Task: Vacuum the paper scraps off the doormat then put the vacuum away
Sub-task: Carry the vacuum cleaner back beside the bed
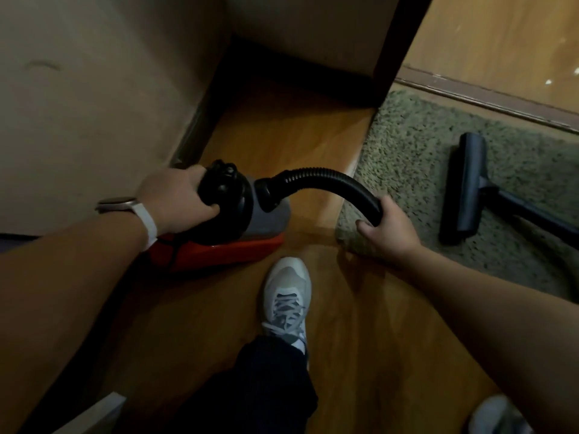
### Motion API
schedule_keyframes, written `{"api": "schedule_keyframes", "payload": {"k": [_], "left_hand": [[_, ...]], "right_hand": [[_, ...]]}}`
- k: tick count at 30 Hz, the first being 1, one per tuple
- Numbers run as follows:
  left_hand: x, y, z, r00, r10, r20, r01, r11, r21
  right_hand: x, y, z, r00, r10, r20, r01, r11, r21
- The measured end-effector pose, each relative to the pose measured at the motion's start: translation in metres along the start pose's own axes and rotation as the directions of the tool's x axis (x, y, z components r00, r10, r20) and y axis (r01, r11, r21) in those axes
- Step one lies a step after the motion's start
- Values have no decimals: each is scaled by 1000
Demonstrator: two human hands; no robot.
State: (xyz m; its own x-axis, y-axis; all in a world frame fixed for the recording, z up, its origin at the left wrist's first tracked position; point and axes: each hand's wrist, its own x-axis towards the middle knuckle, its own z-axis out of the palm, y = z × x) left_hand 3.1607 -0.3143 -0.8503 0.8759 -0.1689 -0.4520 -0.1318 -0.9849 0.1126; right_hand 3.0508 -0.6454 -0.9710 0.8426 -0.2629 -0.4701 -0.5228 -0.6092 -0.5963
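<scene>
Gripping the black handle point(219, 189) on top of the vacuum point(266, 214), the left hand point(175, 198) has its fingers curled over the far side and its thumb hooked underneath, so the fist is tightly closed round it. A watch point(119, 203) with a pale strap sits on that wrist. The vacuum is a small canister with a grey body and a red base, and it sits low over the wooden floor point(282, 130), near the wall point(94, 89) on the left. Whether the base touches the boards or hangs just above them cannot be told.

The right hand point(388, 227) holds the hose point(326, 180). Its fingers wrap round the ribbed black tube from below and the thumb lies across the near side, a closed grip with no gap showing. The hose arches up out of the front of the grey body and curves down into this hand, which is over the near left corner of the doormat point(407, 151).

The doormat, a speckled green-grey pile, lies to the right against a threshold strip point(488, 95). The floor head point(466, 186) lies flat on it, well apart from both hands, with its wand point(539, 214) running off toward the right edge.

A grey and white shoe point(286, 296) stands on the boards between the two forearms, just below the red base. Part of a second shoe point(498, 415) shows at the bottom right. A few pale specks lie on the floor beyond the strip; what they are is not clear.
</scene>
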Motion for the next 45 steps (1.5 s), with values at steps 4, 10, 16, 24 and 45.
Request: {"api": "schedule_keyframes", "payload": {"k": [4,10,16,24,45], "left_hand": [[4,2,0,1000,-27,7,27,997,-68],[9,-4,4,1000,-4,26,6,995,-97],[13,-8,9,999,-14,30,17,994,-106],[-28,8,9,986,-154,60,164,959,-229],[-229,157,-195,928,-153,-340,-156,671,-725]], "right_hand": [[-6,56,1,990,138,-29,-141,985,-100],[-23,134,-9,907,419,-49,-414,863,-289],[-32,139,-17,888,456,-47,-457,870,-184],[-39,67,-68,928,313,-203,-326,945,-33],[-269,-142,-284,807,-201,-555,244,970,4]]}}
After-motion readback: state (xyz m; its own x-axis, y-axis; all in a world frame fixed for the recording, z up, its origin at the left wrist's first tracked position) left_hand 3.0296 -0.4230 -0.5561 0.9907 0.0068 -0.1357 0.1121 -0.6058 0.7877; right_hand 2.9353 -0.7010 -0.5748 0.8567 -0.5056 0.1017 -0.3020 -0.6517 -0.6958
